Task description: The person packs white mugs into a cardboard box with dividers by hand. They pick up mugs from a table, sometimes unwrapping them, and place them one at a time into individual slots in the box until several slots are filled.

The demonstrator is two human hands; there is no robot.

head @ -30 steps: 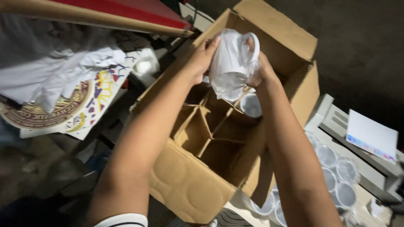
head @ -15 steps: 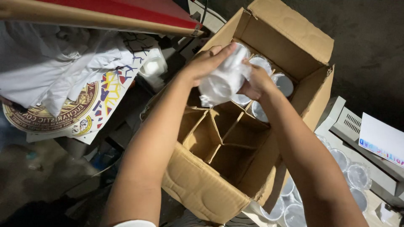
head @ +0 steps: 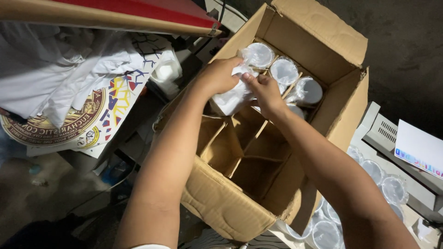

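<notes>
1. Dim workspace with a dark concrete floor (head: 406, 50) behind; cluttered ground at the left.
2. At centre, a large open brown cardboard box (head: 318, 41), flaps up, split inside by brown cardboard dividers (head: 240, 138) into compartments.
3. Near compartments, toward the box's front edge, empty; far row along the back wall filled with white ceramic mugs in clear plastic wrap (head: 284, 71), standing mouth up.
4. Left hand (head: 219, 76) closed around a white mug wrapped in clear plastic (head: 230, 97), held tilted over the compartment at the box's far left corner, partly inside it.
5. Right hand (head: 265, 92) just beside, fingers pinched on the plastic wrap at the top of the same mug; both hands together on it, touching.
6. Whether the mug's base rests on the box floor: cannot tell, hidden by the hands and the divider.
7. Left of the box, a heap of white cloth (head: 60, 74) over a round printed poster with gold and maroon rim (head: 60, 131).
8. Above, a red board with a pale wooden edge (head: 115, 16) across the top-left corner.
9. Right of the box, more clear-wrapped white mugs (head: 383, 184) grouped beside a grey machine housing (head: 385, 131), with a white card (head: 420, 147) lying on it.
</notes>
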